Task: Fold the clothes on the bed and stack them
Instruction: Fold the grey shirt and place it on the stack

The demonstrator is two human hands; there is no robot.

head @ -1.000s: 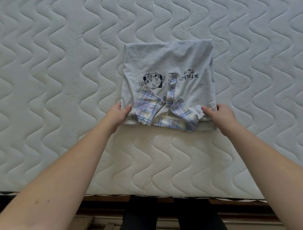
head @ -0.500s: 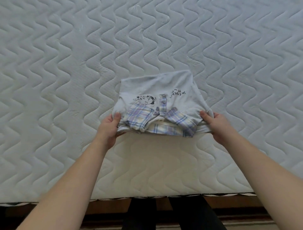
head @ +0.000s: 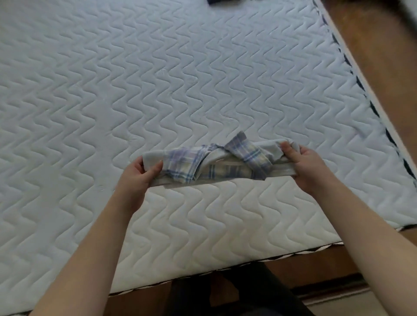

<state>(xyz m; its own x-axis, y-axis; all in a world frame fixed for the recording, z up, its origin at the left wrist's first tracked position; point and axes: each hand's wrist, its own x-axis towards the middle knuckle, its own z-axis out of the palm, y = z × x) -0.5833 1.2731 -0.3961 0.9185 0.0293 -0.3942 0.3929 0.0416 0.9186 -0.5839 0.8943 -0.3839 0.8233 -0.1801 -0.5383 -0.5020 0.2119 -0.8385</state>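
Head cam: left hand [head: 137, 174] & right hand [head: 304, 165] each grip an end of folded shirt [head: 212, 164], held just above mattress [head: 203, 90]. Fold looks done; stacking left. Dark item [head: 222, 1] at far edge, prob. clothing.

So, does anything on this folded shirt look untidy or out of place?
Yes. On the folded shirt, held by the left hand and the right hand, the plaid collar sticks up crooked and bunched instead of lying flat.
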